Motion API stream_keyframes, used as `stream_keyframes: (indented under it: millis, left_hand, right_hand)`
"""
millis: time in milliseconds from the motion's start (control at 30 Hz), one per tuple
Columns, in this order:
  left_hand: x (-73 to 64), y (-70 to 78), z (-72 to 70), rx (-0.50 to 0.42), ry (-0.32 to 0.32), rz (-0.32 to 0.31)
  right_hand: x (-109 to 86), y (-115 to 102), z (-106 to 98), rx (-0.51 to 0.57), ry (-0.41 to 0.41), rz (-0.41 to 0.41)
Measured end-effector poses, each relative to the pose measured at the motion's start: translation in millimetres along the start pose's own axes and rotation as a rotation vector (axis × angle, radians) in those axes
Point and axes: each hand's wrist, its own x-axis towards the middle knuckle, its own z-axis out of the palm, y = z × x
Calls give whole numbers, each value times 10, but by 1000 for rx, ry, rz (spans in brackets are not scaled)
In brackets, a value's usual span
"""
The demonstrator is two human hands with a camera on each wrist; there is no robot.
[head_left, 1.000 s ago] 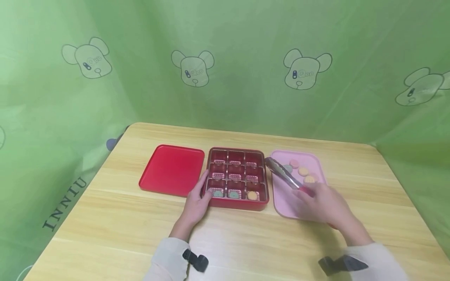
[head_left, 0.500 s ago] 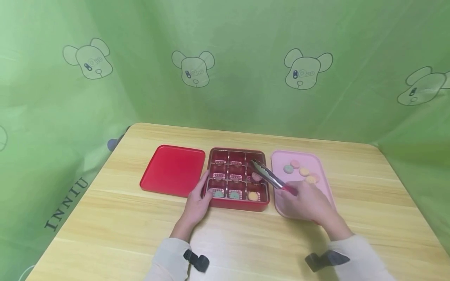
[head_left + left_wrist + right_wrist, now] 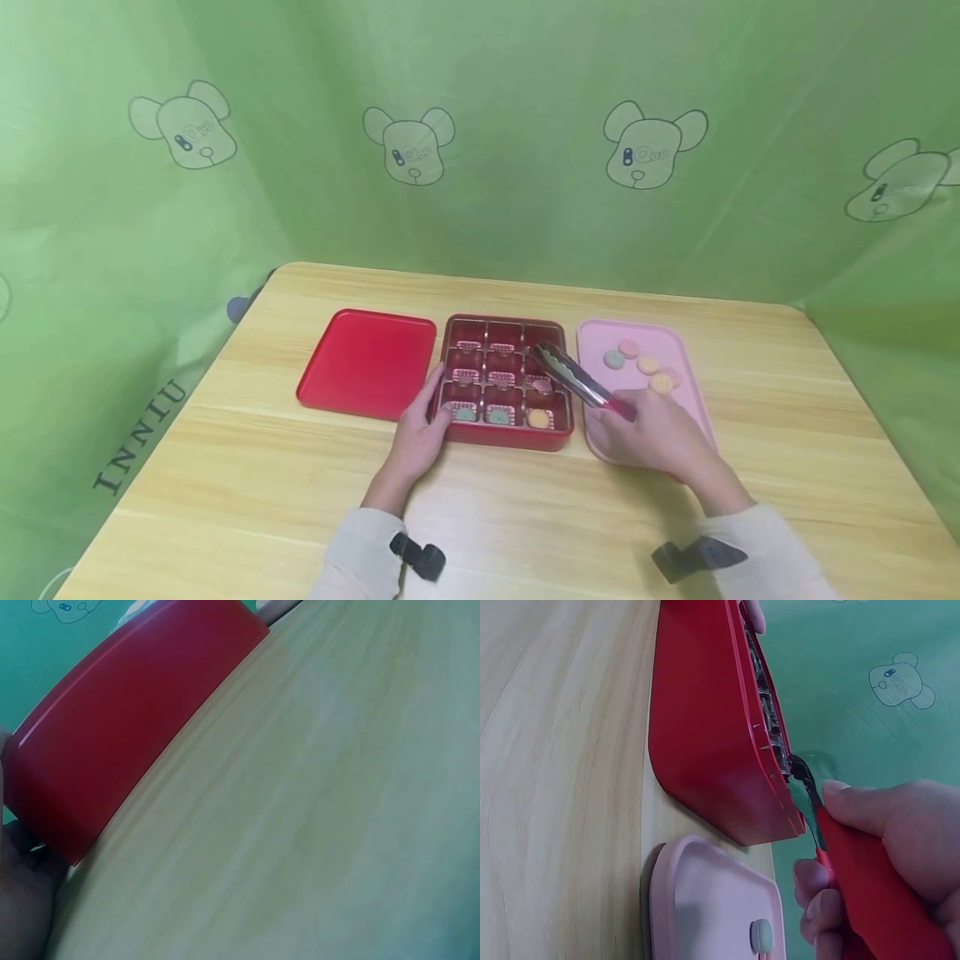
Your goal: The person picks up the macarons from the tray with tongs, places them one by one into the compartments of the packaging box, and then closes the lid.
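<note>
My left hand point(image 3: 418, 432) grips the left side of a red divided box point(image 3: 495, 435), its thumb at the near left corner. In my right hand point(image 3: 651, 429) I hold red-handled metal tongs point(image 3: 573, 377), whose tips reach into the box's right column. A pink cookie point(image 3: 542, 385) lies in the middle-row right compartment, just below the tongs. Along the near row sit two green cookies point(image 3: 465, 413) and a yellow cookie point(image 3: 538, 418). The right wrist view shows the tongs' red grip point(image 3: 874, 889) between thumb and fingers.
A pink tray point(image 3: 600, 333) right of the box carries several cookies: pink point(image 3: 628, 348), green point(image 3: 614, 359) and yellow point(image 3: 648, 364). Left of the box lies a red lid point(image 3: 369, 362). A green curtain point(image 3: 517, 225) hangs behind the wooden table point(image 3: 247, 467).
My right hand has carried the tongs left from the tray's side to over the box. A pink cookie has gone down from the tongs into the middle-row right compartment. The left hand stays put.
</note>
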Motion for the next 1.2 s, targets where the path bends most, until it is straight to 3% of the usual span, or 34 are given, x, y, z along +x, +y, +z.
stream_keyframes:
  millis: [367,900,1200]
  left_hand:
    - [-12,2,-6,-4,2,-3]
    - [-1,7,4,-20,-10,-6]
    - [7,-1,5,-16,-3,-5]
  right_hand:
    - [-18,74,-33,-58,-5,98]
    - [-180,357,-86,-4,-34,234]
    - [-294,600,-186,-67,-17,240]
